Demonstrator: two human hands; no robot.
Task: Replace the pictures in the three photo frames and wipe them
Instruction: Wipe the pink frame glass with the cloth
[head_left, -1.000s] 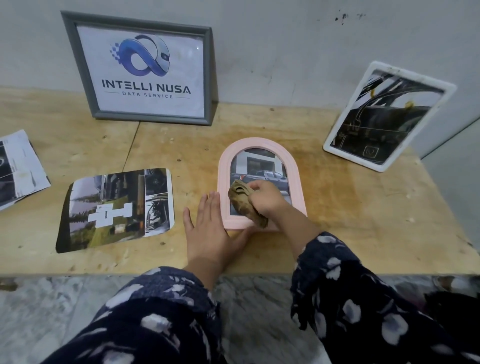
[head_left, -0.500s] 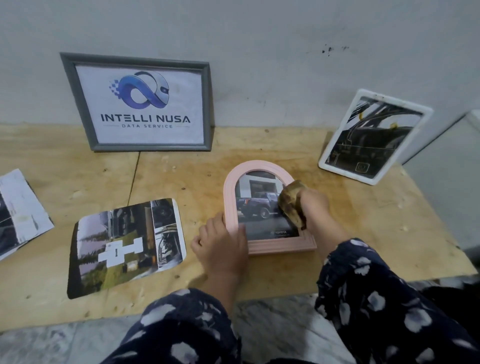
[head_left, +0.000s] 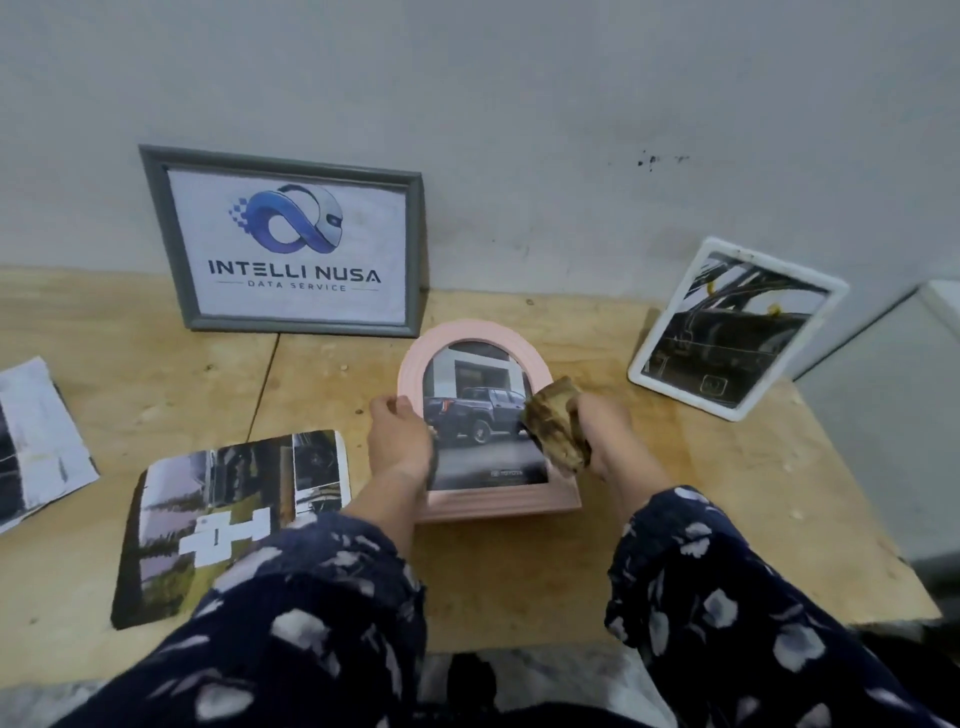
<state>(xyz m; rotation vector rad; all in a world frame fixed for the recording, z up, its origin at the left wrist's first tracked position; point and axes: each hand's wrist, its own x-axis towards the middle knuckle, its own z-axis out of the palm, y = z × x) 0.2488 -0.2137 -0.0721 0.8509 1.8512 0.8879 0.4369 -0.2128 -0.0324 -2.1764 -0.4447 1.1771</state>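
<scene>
The pink arched photo frame (head_left: 488, 499) stands tilted up off the wooden bench (head_left: 701, 519), near its middle, with its flat bottom edge toward the person. It holds a picture of a dark pickup truck (head_left: 475, 418) parked before a pale building. The left hand (head_left: 400, 441) holds the frame by its left edge, its grip clamped there with the fingers curled round the rim. The right hand (head_left: 605, 428) is at the frame's right edge, its grip clamped on a crumpled brown cloth (head_left: 556, 428) that touches the glass and the right side of the frame. Both arms wear dark blue sleeves (head_left: 727, 597) with pale flower shapes.

Behind the pink frame, a grey rectangular photo frame (head_left: 283, 244) leans against the pale wall (head_left: 519, 130); its picture shows a blue looped logo and the words INTELLI NUSA DATA SERVICE. To the right, well apart, a white rounded-corner photo frame (head_left: 732, 327) leans against the wall, holding a dark picture whose subject is hard to make out.

On the bench to the left of the left arm lies a loose printed photo sheet (head_left: 228, 519) with a white cross-like shape on it. Farther left, at the edge of view, lies another loose printed sheet (head_left: 36, 441).
</scene>
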